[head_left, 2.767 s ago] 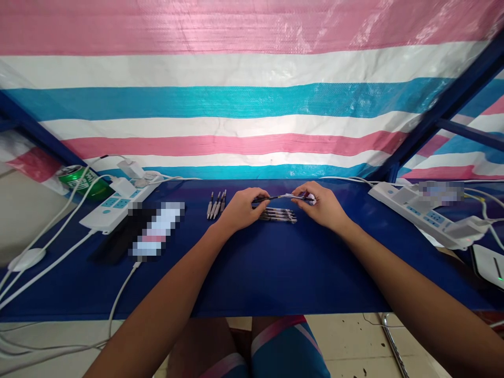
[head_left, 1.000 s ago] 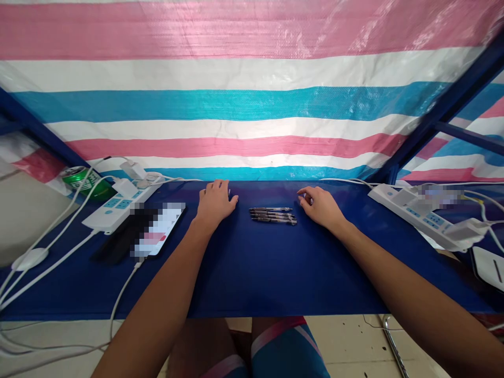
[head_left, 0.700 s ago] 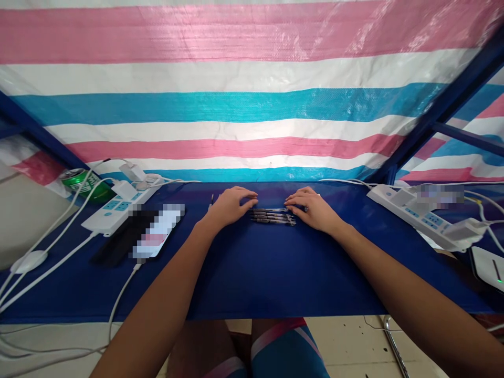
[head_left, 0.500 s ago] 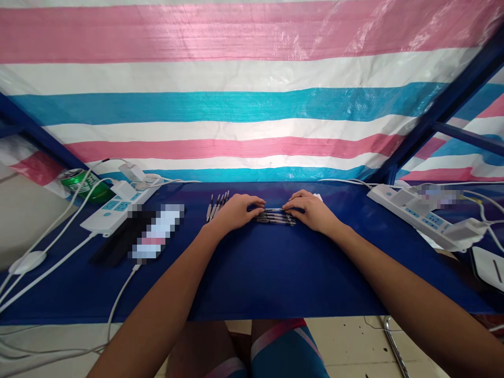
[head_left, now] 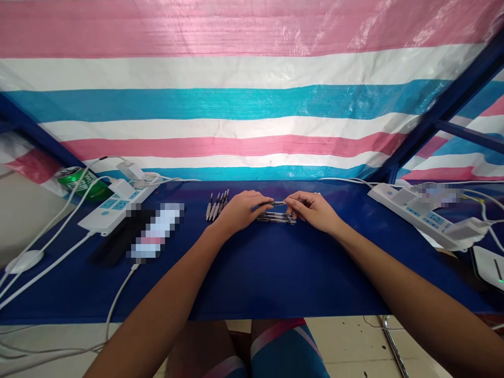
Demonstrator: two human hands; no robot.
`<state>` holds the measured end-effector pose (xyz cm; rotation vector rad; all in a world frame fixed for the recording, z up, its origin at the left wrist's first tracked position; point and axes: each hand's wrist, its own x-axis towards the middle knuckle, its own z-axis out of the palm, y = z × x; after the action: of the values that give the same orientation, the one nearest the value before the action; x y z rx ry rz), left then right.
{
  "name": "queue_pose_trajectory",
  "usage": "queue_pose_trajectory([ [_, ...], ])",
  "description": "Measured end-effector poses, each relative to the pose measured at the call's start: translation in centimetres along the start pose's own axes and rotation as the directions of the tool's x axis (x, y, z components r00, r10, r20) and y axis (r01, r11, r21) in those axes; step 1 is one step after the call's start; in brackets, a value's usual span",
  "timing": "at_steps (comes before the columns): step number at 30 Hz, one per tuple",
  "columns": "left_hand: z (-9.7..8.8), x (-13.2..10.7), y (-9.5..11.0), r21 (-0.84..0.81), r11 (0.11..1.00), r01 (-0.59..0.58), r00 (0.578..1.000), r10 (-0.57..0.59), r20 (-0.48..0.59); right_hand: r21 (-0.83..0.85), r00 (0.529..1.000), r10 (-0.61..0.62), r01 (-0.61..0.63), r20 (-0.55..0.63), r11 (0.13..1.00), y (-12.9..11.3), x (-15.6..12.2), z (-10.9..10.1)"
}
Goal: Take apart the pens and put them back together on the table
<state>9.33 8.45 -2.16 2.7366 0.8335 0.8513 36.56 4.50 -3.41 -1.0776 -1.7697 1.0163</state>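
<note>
Head view: my left hand [head_left: 242,211] and right hand [head_left: 313,211] pinch one pen [head_left: 277,203], just lifted.
It hangs over the row of pens [head_left: 276,218] on the table [head_left: 275,273].

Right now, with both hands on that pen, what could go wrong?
The pen held between the left hand and the right hand sits just above the row of pens, so a slip could knock that row out of line. The left hand also lies close to the slim pen pieces, which might get nudged and roll across the blue tabletop.
</note>
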Motion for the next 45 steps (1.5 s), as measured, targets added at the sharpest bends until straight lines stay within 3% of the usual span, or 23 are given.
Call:
queue_pose_trajectory([
  [5,0.1,0.0,0.2,-0.014,1.000,-0.022,1.000,0.022,-0.007,-0.064,0.989,-0.097,0.091,-0.109,0.994,0.4,0.1,0.0],
  [8,0.1,0.1,0.2,-0.009,1.000,-0.026,1.000,0.026,-0.009,-0.029,0.997,-0.028,0.026,-0.077,0.999,0.4,0.1,0.0],
  [15,0.4,0.0,-0.1,-0.022,1.000,-0.021,1.000,0.021,-0.004,-0.028,0.998,-0.013,0.011,-0.057,1.000,0.4,0.1,0.0],
  [33,0.7,0.1,-0.2,-0.010,0.999,-0.035,0.999,0.036,0.039,-0.205,0.995,-0.099,0.092,-0.021,0.974,0.3,-0.1,-0.2],
  [38,0.6,0.1,-0.1,0.022,0.999,0.040,0.998,-0.041,0.041,-0.444,0.952,-0.294,0.225,-0.091,0.867,0.0,0.0,-0.8],
  [45,-0.3,-0.1,-0.8,-0.055,0.970,0.237,0.970,-0.239,-0.039,-0.439,0.933,-0.240,0.103,-0.269,0.892,0.4,0.3,-2.0],
])
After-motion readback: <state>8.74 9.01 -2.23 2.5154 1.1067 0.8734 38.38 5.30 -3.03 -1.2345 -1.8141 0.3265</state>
